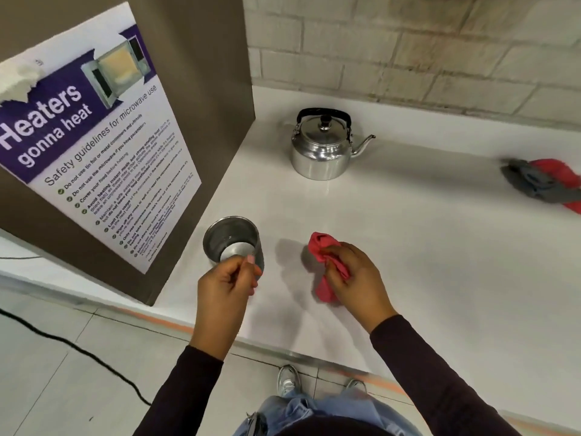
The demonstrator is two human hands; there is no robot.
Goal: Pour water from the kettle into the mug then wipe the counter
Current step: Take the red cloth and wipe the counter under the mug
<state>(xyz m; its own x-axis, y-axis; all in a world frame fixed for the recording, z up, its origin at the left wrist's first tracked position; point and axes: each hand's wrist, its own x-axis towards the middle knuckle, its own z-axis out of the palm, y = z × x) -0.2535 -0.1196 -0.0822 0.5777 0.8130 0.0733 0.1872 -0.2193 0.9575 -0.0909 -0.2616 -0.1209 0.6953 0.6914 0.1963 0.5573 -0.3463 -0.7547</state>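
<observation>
kettle (320,149) parked upright at back, mug (232,242) seems filled: pouring likely done. my right hand (352,273) clenched round pink cloth (327,272), left hand (224,287) loosely curled, empty. counter (424,247) wipe remains.

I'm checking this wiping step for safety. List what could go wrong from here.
1. The metal mug stands near the counter's front edge, right beside the left hand; a sweep of the pink cloth in the right hand could knock it over or off.
2. A wide wipe toward the wall might bump the kettle.
</observation>
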